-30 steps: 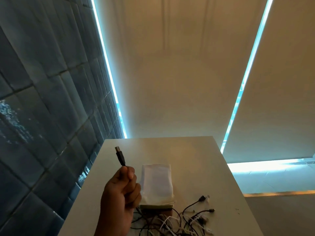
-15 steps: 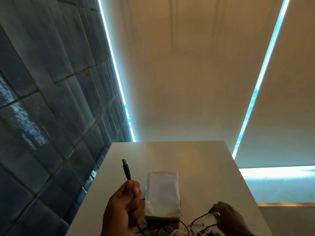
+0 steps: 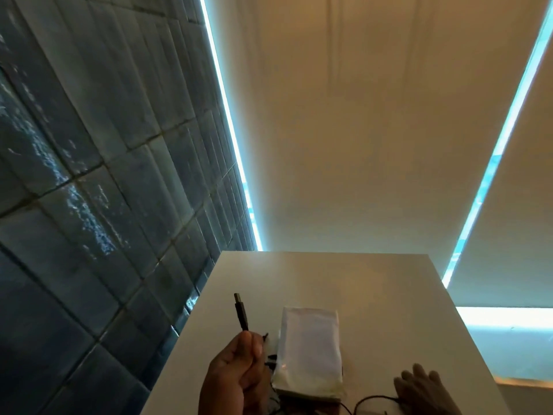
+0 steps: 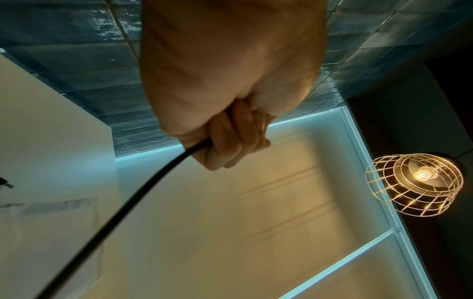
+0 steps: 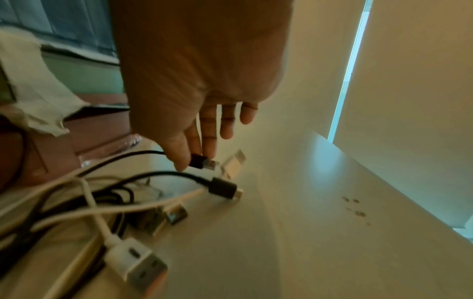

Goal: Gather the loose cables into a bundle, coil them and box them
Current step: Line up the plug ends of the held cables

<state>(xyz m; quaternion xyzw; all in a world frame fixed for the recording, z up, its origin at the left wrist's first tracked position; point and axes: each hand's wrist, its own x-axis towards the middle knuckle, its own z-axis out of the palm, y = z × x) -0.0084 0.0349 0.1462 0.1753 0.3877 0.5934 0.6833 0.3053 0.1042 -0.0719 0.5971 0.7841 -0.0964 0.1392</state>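
My left hand (image 3: 250,345) is raised over the table's near left part and grips a black USB cable (image 3: 241,312), its plug pointing up. In the left wrist view the fist (image 4: 230,145) is curled round that cable (image 4: 143,192), which trails down and out of frame. My right hand (image 3: 419,387) is low at the near right. In the right wrist view its thumb and forefinger (image 5: 194,159) pinch a small black plug (image 5: 202,162) at the edge of a tangle of black and white cables (image 5: 107,202). A brown box (image 5: 51,145) stands behind the tangle.
A white plastic bag (image 3: 309,348) lies over the box in the middle of the white table (image 3: 344,280). Dark tiled wall (image 3: 89,205) runs along the left edge. A wire-cage lamp (image 4: 414,184) hangs overhead. The far half of the table is bare.
My right hand has come into view at the near right and reached down to the cable tangle. My left hand keeps holding the USB cable upright. The head view has tilted upward.
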